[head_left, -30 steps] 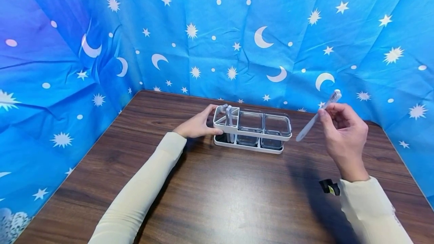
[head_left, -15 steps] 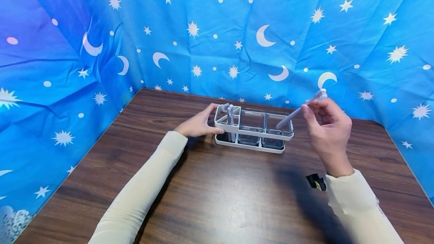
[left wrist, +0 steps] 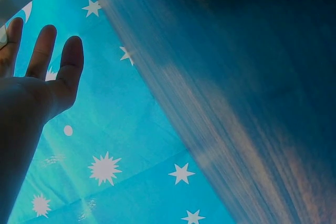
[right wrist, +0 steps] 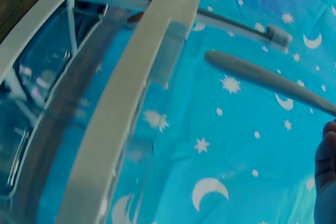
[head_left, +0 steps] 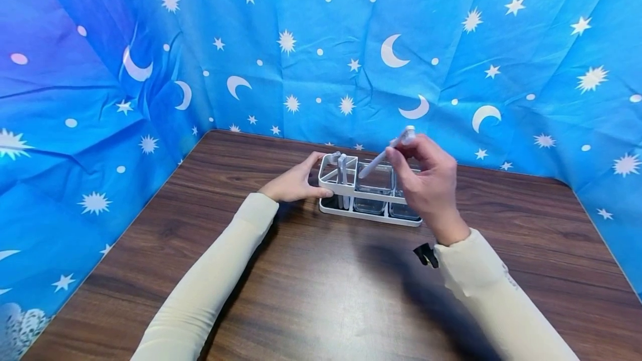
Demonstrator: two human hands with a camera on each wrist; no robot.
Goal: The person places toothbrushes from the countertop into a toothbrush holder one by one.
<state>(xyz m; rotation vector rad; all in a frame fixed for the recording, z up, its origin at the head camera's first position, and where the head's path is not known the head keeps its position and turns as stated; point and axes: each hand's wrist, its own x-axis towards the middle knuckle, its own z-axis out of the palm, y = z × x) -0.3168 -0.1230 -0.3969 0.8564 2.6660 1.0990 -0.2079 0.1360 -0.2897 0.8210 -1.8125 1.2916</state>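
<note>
A white toothbrush holder [head_left: 371, 195] stands on the table, clear square cups [head_left: 369, 205] in its middle and right sections. My left hand [head_left: 293, 183] grips its left end, thumb across the front rail; in the left wrist view several fingers [left wrist: 41, 53] stretch out behind. Toothbrushes [head_left: 343, 169] stand upright in the left section, one head showing in the right wrist view. Between thumb and fingertips, my right hand [head_left: 431, 185] pinches another toothbrush [head_left: 375, 164], bristles up and handle slanting down left above the middle cup. That hand hides part of the right cup.
The dark wood table [head_left: 321, 288] stretches around the holder. Behind and to the left hangs a blue cloth [head_left: 301, 82] with white moons and stars. A black strap piece [head_left: 426, 255] shows at the right cuff.
My right hand has carried the toothbrush left, from beside the holder's right end to above its middle cup. The left hand keeps its grip on the holder, which stays in place.
</note>
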